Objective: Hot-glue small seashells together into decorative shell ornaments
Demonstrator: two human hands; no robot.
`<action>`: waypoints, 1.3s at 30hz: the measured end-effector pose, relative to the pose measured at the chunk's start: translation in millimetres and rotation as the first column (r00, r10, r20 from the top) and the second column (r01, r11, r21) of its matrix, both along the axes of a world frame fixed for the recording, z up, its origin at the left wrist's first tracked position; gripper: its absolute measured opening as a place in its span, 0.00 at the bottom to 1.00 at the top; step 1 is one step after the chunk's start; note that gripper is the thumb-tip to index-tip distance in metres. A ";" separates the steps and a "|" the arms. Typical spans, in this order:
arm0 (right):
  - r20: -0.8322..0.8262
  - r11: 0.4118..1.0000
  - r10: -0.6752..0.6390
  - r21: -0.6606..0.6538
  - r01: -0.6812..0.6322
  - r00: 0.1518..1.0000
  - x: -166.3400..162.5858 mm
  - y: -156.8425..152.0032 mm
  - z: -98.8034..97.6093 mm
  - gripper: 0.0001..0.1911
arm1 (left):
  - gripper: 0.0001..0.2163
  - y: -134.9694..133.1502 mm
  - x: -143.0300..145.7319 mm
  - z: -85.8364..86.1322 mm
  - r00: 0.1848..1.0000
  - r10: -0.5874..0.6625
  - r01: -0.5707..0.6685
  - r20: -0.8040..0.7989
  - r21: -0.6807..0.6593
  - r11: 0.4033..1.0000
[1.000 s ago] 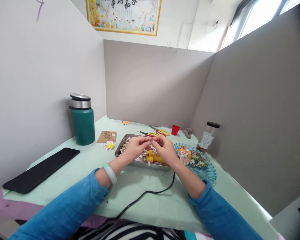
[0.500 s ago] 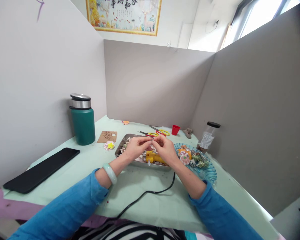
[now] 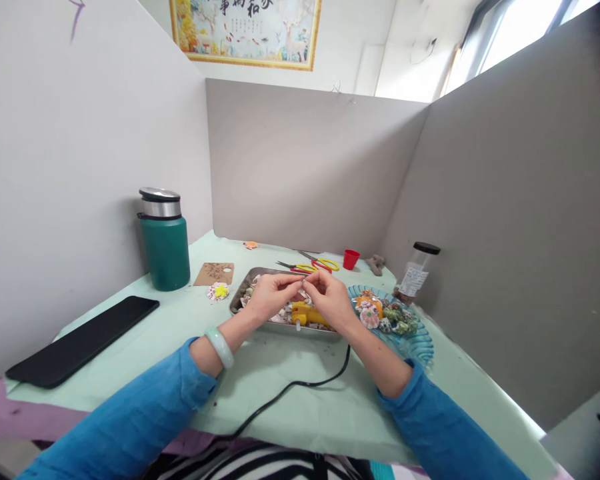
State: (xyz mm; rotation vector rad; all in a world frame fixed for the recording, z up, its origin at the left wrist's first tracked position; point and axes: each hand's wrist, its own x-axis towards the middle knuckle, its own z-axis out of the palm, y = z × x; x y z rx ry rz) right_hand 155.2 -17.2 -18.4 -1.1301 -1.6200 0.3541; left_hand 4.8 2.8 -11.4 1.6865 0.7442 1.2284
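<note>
My left hand [image 3: 270,297] and my right hand [image 3: 330,297] meet fingertip to fingertip above a metal tray [image 3: 240,300]. Both are closed in a pinch around something too small to make out. Shells lie in the tray, partly hidden under my hands. A yellow glue gun [image 3: 305,315] rests across the tray's near side, its pale nozzle pointing towards me. Just right of my right hand is a blue scalloped plate [image 3: 423,347] holding shells and several green, rough pieces [image 3: 400,320].
Behind the tray lie yellow-and-red-handled scissors [image 3: 305,268] and a red cup [image 3: 351,259]. A green bottle [image 3: 165,250], a black phone-like slab [image 3: 85,340], a brown card [image 3: 214,274] and a flower-decorated shell [image 3: 218,291] are left. A black-lidded jar [image 3: 415,275] stands right. A black cable [image 3: 293,385] crosses the cloth.
Almost nothing differs. Both hands hold the same pinch above the tray, and the view has shifted very slightly.
</note>
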 end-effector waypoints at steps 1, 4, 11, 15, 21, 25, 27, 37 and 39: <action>0.004 1.000 0.000 0.004 0.000 1.000 0.0 0.2 -0.2 0.06 | 0.14 0.1 -0.3 -0.1 1.000 0.006 -0.006 -0.007 0.003 1.000; 0.017 1.000 -0.007 0.009 0.007 1.000 -0.2 0.6 -0.6 0.07 | 0.14 1.2 -0.9 -1.7 1.000 0.012 -0.012 -0.017 0.013 1.000; 0.017 1.000 -0.009 0.005 0.009 1.000 0.0 1.3 -2.2 0.07 | 0.14 2.8 -1.5 -3.3 0.998 0.031 -0.027 -0.062 0.064 0.998; 0.017 1.000 -0.018 -0.006 0.018 1.000 0.1 2.6 -3.5 0.07 | 0.14 3.8 -2.4 -4.5 0.996 0.033 -0.024 -0.085 0.105 0.994; 0.017 1.000 -0.027 -0.005 0.027 1.000 -0.7 1.7 -2.5 0.07 | 0.14 4.9 -3.4 -6.8 0.992 0.033 -0.015 -0.118 0.150 0.989; 0.018 1.000 -0.027 -0.007 0.028 0.999 -1.5 -0.2 -0.5 0.07 | 0.14 3.3 -3.4 -5.7 0.991 0.045 -0.024 -0.127 0.160 0.987; 0.015 0.999 -0.030 -0.010 0.030 0.999 -1.8 -0.8 0.4 0.07 | 0.14 3.1 -3.3 -5.9 0.989 0.054 -0.029 -0.139 0.177 0.984; 0.014 1.000 -0.022 -0.009 0.022 1.000 -1.7 -0.5 0.5 0.07 | 0.13 4.3 -3.5 -6.5 0.983 0.074 -0.039 -0.169 0.201 0.979; 0.014 1.000 -0.022 -0.009 0.022 1.000 -1.8 -0.7 0.4 0.07 | 0.13 4.2 -3.7 -6.0 0.984 0.068 -0.036 -0.162 0.190 0.981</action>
